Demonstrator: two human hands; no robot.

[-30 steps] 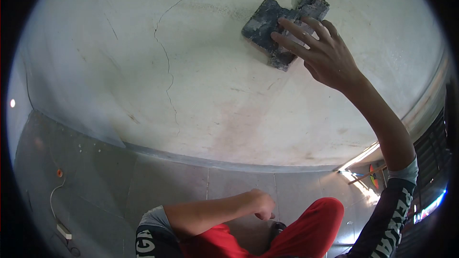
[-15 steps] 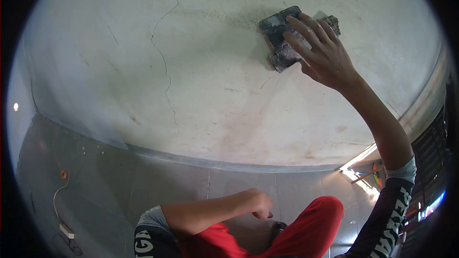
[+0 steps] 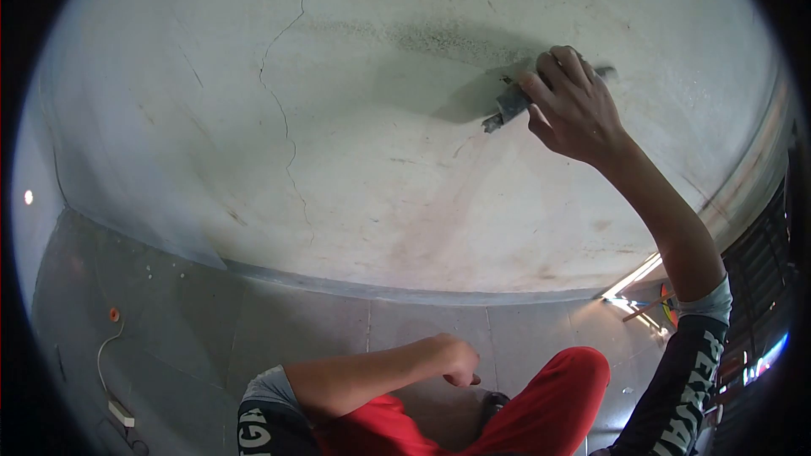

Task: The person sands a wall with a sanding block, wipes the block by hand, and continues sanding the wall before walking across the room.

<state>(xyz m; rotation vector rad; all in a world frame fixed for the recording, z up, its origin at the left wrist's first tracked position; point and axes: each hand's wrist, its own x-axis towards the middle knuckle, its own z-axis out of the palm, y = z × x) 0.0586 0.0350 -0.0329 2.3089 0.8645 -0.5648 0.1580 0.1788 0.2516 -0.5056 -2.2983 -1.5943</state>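
1. Dark grey, rough-edged flat pad (image 3: pixel 512 103) is in your right hand (image 3: pixel 579 114), close to the pale, cracked wall (image 3: pixel 372 194); whether they touch, I cannot tell.
2. This right hand is clamped on the pad, fingers above and thumb lower, probably to keep it from slipping.
3. The pad shows nearly edge-on, beside a gritty dark smear (image 3: pixel 448 40); this angle perhaps eases your grip.
4. Your left hand (image 3: pixel 460 361) is curled together near your red-clothed knee (image 3: pixel 579 369), seemingly for rest; nothing is visible inside.
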